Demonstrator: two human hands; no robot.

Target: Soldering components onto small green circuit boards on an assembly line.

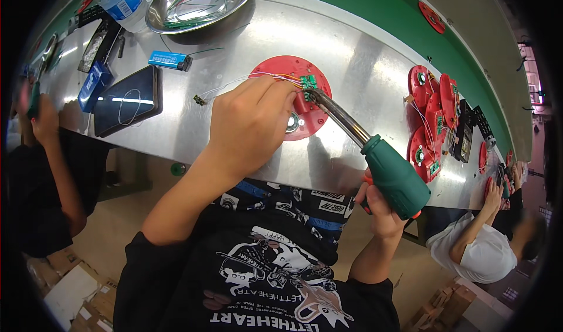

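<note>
Item: red round plastic disc (pixel 312 121), flat on the bare metal bench in front of me, partly under my left hand (pixel 249 118).

Item: small green circuit board (pixel 308 81), on the disc's upper half.

Item: bundle of thin white and orange wires (pixel 271 74), running over my knuckles to the board; loose end left of the disc, with a small dark connector (pixel 200 100).

Left hand: thumb and forefinger drawn together, as it appears pinching the wires' board end; the very tips are partly hidden.

Right hand (pixel 382 210): wrapped around the dark green plastic grip of a metal-nosed soldering tool (pixel 384 162); its bent tip is at the board's lower edge, contact too small to confirm.

Handling notes, by my judgement: keep each wire still on its pad while heat is applied and until the joint sets. Touch the tip briefly, to one pad only, avoiding bridges. Fingertips sit close to the hot nose; hold farther back along the wire. Keep the shaft clear of the red plastic.
</note>
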